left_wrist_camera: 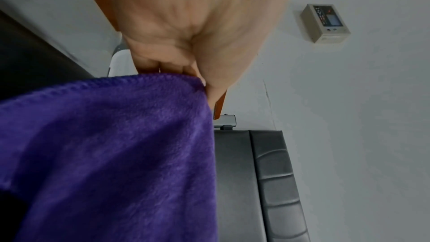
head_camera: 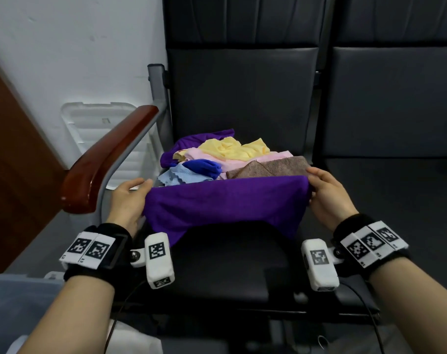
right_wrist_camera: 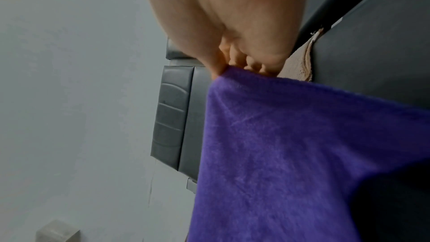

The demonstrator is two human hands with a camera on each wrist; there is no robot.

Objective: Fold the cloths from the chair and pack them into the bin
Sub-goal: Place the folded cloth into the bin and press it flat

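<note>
A: Where's the purple cloth [head_camera: 225,203]?
B: Stretched above the chair [head_camera: 243,264] seat, pile of cloths [head_camera: 227,157] at 12 o'clock.
A: Hands?
B: Left hand [head_camera: 128,200] and right hand [head_camera: 329,198] each pinch a top corner.

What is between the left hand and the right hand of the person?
In the head view, the purple cloth stretches between the left hand and the right hand. Each hand pinches one upper corner, and the cloth hangs above the chair seat.
</note>
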